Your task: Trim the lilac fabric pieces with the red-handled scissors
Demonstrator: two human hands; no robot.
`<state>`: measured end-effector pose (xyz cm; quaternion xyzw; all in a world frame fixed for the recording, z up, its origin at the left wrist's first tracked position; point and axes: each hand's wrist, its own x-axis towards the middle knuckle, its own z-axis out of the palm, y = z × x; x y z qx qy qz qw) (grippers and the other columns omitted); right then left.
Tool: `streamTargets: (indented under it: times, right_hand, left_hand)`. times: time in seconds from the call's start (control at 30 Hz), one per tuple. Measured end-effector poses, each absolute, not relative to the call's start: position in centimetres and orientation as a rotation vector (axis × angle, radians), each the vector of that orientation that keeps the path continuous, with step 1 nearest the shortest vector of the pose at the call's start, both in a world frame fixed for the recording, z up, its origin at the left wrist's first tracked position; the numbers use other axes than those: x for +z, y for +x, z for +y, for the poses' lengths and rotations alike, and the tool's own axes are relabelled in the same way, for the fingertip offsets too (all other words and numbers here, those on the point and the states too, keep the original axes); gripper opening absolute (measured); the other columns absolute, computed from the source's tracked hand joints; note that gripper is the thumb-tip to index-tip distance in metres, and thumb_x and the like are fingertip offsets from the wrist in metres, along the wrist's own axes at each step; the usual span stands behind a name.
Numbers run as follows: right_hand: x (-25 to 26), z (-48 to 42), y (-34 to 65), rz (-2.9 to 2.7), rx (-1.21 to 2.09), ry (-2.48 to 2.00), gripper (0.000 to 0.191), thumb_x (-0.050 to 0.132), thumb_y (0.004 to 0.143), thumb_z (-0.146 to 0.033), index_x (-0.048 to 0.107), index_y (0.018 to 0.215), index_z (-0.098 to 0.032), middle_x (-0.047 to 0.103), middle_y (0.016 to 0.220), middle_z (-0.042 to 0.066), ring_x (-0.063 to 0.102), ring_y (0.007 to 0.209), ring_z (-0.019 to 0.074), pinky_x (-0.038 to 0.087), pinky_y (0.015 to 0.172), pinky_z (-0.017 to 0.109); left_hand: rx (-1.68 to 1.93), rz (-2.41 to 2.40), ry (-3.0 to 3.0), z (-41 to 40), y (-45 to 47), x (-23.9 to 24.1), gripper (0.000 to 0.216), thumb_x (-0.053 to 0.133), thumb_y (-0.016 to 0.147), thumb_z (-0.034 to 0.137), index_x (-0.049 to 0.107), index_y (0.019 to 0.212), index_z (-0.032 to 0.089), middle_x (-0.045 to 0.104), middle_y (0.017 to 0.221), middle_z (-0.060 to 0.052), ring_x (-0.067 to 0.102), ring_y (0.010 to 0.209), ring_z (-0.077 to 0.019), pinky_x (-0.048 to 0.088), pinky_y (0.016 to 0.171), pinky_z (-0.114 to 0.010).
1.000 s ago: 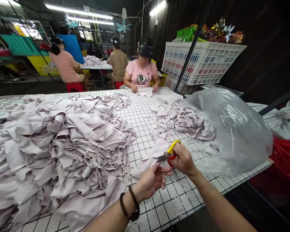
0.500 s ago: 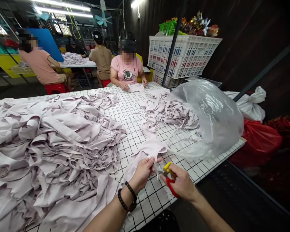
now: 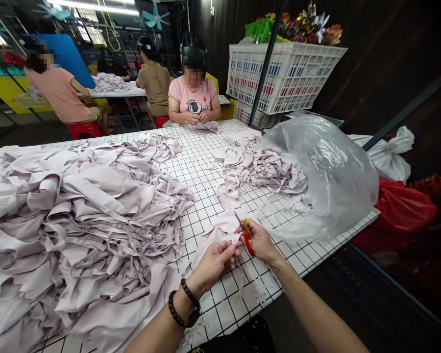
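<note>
My left hand (image 3: 213, 262), with a bead bracelet on the wrist, pinches the edge of a pale lilac fabric piece (image 3: 220, 230) that lies on the gridded white table (image 3: 206, 176). My right hand (image 3: 260, 241) is closed round small scissors (image 3: 244, 231) with yellow and red handles, their blades pointing up and away, right beside the fabric edge. A big heap of the same lilac fabric (image 3: 77, 215) fills the table's left half. A smaller pile of cut pieces (image 3: 264, 171) lies further back on the right.
A large clear plastic bag (image 3: 327, 171) sits on the table's right corner. Across the table a person in a pink shirt (image 3: 194, 95) handles fabric. White crates (image 3: 286, 73) stand behind; a red bag (image 3: 400, 215) and a white sack (image 3: 389, 157) lie off the right edge.
My right hand has turned the scissors from pointing left to pointing up and away. My left hand keeps its pinch on the fabric. The person opposite has drawn their fabric closer.
</note>
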<state>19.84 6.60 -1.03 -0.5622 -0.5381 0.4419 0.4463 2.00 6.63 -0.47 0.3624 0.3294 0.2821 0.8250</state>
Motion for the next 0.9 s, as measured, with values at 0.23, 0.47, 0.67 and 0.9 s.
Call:
streamTargets:
  times: [0.23, 0.47, 0.67, 0.9]
  right_hand:
    - [-1.6, 6.7, 17.3, -1.247, 1.054, -1.395, 0.019, 0.069, 0.072, -0.028, 0.057, 0.085, -0.02, 0.064, 0.081, 0.002, 0.058, 0.067, 0.0141, 0.048, 0.063, 0.027]
    - [0.3, 4.8, 18.1, -1.27, 1.215, -1.462, 0.032, 0.072, 0.071, -0.045, 0.056, 0.084, -0.02, 0.061, 0.075, -0.001, 0.057, 0.067, 0.0144, 0.047, 0.064, 0.027]
    - [3.7, 2.9, 21.5, -1.788, 0.834, -1.816, 0.031, 0.072, 0.069, -0.042, 0.048, 0.071, -0.022, 0.053, 0.068, -0.004, 0.048, 0.062, 0.0135, 0.036, 0.054, 0.024]
    - [3.6, 2.6, 20.7, -1.961, 0.725, -1.863, 0.028, 0.069, 0.071, -0.042, 0.05, 0.074, -0.023, 0.057, 0.072, -0.002, 0.05, 0.064, 0.0151, 0.036, 0.056, 0.026]
  left_hand:
    - [0.963, 0.93, 1.289, 6.6, 0.9, -0.2, 0.035, 0.053, 0.088, 0.049, 0.067, 0.088, 0.017, 0.051, 0.112, -0.011, 0.052, 0.099, -0.0208, 0.046, 0.072, -0.028]
    - [0.852, 0.69, 1.023, 7.0, 1.4, -1.1, 0.033, 0.051, 0.09, 0.046, 0.059, 0.091, 0.014, 0.049, 0.062, 0.002, 0.047, 0.053, -0.0097, 0.041, 0.056, -0.024]
    - [0.838, 0.715, 1.129, 6.9, 1.3, -0.5, 0.034, 0.052, 0.089, 0.048, 0.058, 0.089, 0.015, 0.056, 0.079, -0.002, 0.051, 0.06, -0.0103, 0.045, 0.059, -0.024]
    - [0.807, 0.725, 1.286, 6.7, 1.4, -0.6, 0.03, 0.048, 0.091, 0.045, 0.057, 0.087, 0.017, 0.055, 0.078, -0.001, 0.051, 0.062, -0.0112, 0.043, 0.059, -0.023]
